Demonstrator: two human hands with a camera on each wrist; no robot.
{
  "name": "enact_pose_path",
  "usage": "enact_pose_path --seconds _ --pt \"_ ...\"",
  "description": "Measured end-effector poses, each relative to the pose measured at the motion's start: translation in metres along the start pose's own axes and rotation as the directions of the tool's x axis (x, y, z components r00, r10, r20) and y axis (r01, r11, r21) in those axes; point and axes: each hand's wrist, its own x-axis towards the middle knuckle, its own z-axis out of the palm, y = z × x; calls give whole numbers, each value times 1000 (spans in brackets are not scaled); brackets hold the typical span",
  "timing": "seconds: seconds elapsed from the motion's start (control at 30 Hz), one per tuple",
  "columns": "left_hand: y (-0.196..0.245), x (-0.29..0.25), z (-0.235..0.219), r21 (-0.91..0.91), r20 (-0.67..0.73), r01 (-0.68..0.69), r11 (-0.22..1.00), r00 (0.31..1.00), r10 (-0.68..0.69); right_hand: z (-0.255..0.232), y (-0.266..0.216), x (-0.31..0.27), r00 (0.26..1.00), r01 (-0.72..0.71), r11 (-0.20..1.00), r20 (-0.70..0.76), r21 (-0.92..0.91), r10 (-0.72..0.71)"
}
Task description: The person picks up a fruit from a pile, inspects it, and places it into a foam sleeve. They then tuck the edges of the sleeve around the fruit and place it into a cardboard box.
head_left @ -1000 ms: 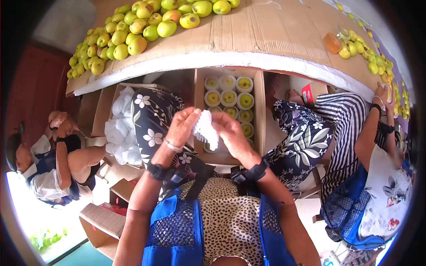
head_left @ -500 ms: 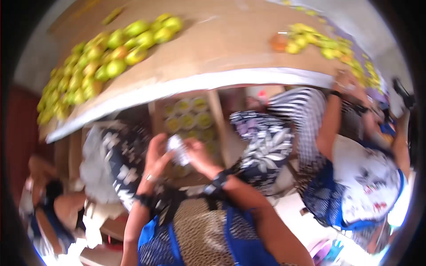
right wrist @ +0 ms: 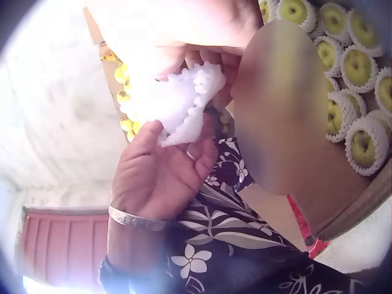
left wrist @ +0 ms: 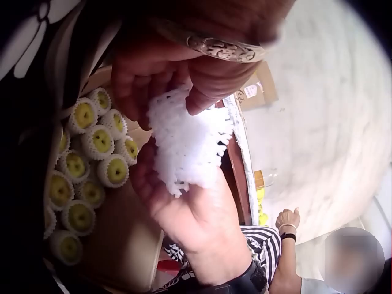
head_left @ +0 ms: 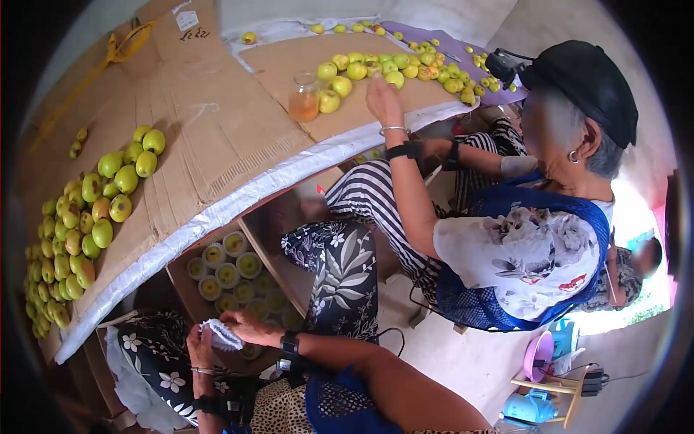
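Note:
Between both hands is a white foam fruit net (head_left: pixel 223 335), held over the lap beside the box. My left hand (head_left: pixel 200 349), a bracelet at its wrist, pinches one side of the net, with the thumb laid on the mesh in the left wrist view. The right hand (head_left: pixel 249 327) grips the opposite side, its fingers partly behind the foam (left wrist: pixel 190 141). In the right wrist view the net (right wrist: pixel 184 101) is overexposed on one side. Below the hands, a cardboard box (head_left: pixel 271 264) holds several green-yellow apples (head_left: pixel 227 274) in foam nets.
A cardboard-covered table (head_left: pixel 195 137) carries a heap of loose apples (head_left: pixel 87 217) at left and more apples (head_left: pixel 397 69) at the back. Near those stands a jar (head_left: pixel 304 101) of amber liquid. Another person (head_left: pixel 520 246) sits at right, one hand at the apples. White nets (head_left: pixel 141 390) lie at lower left.
The head view has swung to the right, bringing the neighbouring person and the jar further into sight. Both hands keep hold of the foam net, which now appears lower and farther left.

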Motion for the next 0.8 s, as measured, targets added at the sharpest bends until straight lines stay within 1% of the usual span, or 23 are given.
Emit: enact_pose_path --seconds 0.03,0.07,0.17,0.2,0.3,0.33,0.37,0.43,0.47,0.5,0.57,0.6,0.67,0.8 --pt "0 0 1 -61 -9 18 998 1000 -18 0 -5 -3 1000 8 999 6 34 -9" --pt "-3 1 2 -108 -16 5 994 1000 -6 1 -8 -4 1000 18 997 15 69 -19" --pt "-15 3 -2 -42 -82 -111 993 991 107 4 8 1 996 78 994 -56 75 -74" --pt "-16 4 -2 -29 -98 -104 994 990 101 3 8 3 996 70 997 -61 31 -68" --pt "-23 7 -6 212 -161 -199 957 958 235 0 4 4 992 35 999 -120 42 -30" --pt "-23 8 -5 263 -126 -209 942 961 248 3 -7 2 992 93 983 -97 161 -78" --pt "-22 6 -5 325 -97 -206 923 964 249 3 -20 -3 995 98 986 -41 133 -94" --pt "-3 -5 1 444 -37 -200 873 970 241 1 -52 -14 991 110 991 70 80 -115" --pt "-17 -1 2 446 -70 -223 867 957 282 0 -62 -18 983 166 975 101 -147 -153" --pt "-16 -1 1 445 -52 -233 865 957 285 4 -40 -13 954 299 909 123 -289 -275" --pt "-10 -3 0 443 -16 -250 861 958 287 12 -27 -13 955 295 885 127 -361 -266" --pt "-9 -3 0 421 -41 -211 882 967 251 12 -25 -14 958 287 903 113 -320 -264" --pt "-15 -1 -4 371 -60 -179 911 975 216 14 -24 -13 962 273 933 84 -235 -261" --pt "-32 8 -10 239 -60 -122 963 988 140 8 -23 -11 984 166 920 125 -355 -130"
